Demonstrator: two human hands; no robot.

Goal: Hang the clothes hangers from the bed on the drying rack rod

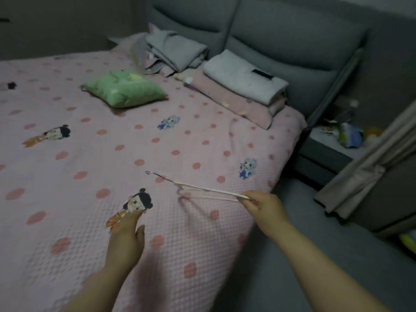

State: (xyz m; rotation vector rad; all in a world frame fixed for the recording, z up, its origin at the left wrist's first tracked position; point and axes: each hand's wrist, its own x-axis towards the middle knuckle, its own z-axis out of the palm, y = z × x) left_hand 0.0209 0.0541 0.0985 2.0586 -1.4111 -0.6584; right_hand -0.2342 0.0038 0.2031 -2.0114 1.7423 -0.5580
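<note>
The person stands at the side of a bed (78,199) that is covered with a pink spread with red dots and small cartoon figures. The right hand (263,204) is over the near right corner of the bed. Its fingers are curled and, with the thumb, they pinch one end of a thin pale clothes hanger (202,190). The hanger points away from the hand to the left, almost flat, and its metal hook (155,174) is at the far end. It is lifted a little above the spread and its shadow falls on the cloth below. The bars look doubled, so it cannot be told whether there is one hanger or several pressed together.

The left hand (126,239) is low over the spread, palm down, near one of the cartoon figures. Its fingers are straight and close together, the thumb is a little apart, and it holds nothing. Whether it touches the cloth cannot be told.

Farther up the bed lies a green pillow (123,90). Near the grey padded headboard (281,30) there is a pile of folded grey blankets (175,50), and beside it a pink pillow (229,102) with a folded pale grey cloth (243,75) on top. To the right of the bed stands a bedside table (324,143) with some small blurred things on it, and a beige curtain (371,167) hangs next to it.
</note>
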